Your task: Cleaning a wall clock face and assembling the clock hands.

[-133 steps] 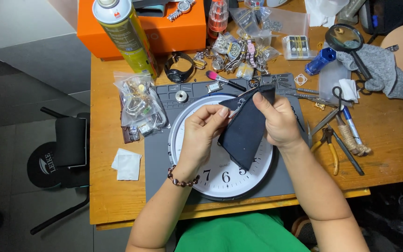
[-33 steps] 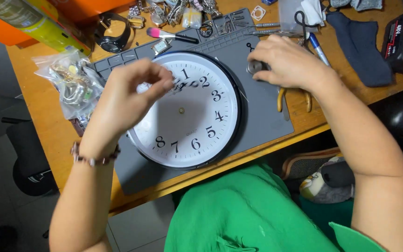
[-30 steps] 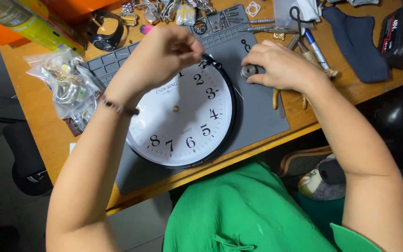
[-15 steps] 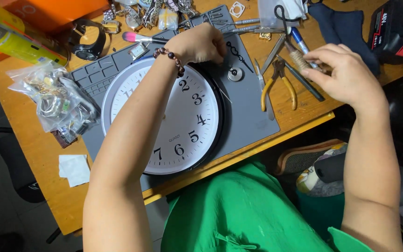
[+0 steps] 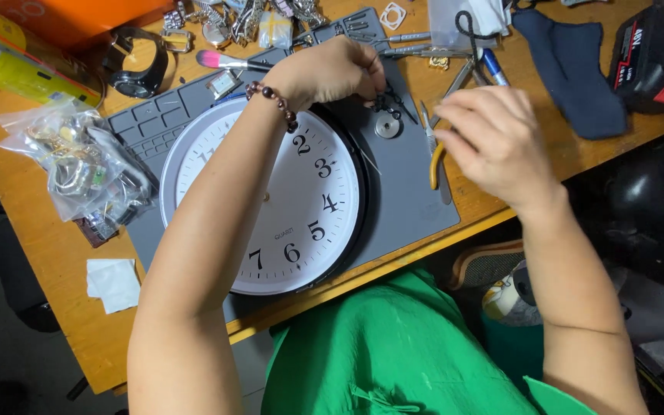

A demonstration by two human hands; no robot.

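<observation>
Your left hand [image 5: 324, 73] pinches black clock hands [image 5: 390, 104] beside the clock [image 5: 263, 196]; right hand [image 5: 493, 142] fingers loose, empty, over pliers [image 5: 433, 157].

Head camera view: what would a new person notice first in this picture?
The big white wall clock lies face up on a grey work mat in the middle of the wooden table. The left hand pinches thin black clock hands just past the clock's upper rim, and the right hand hovers over yellow-handled pliers.
</observation>
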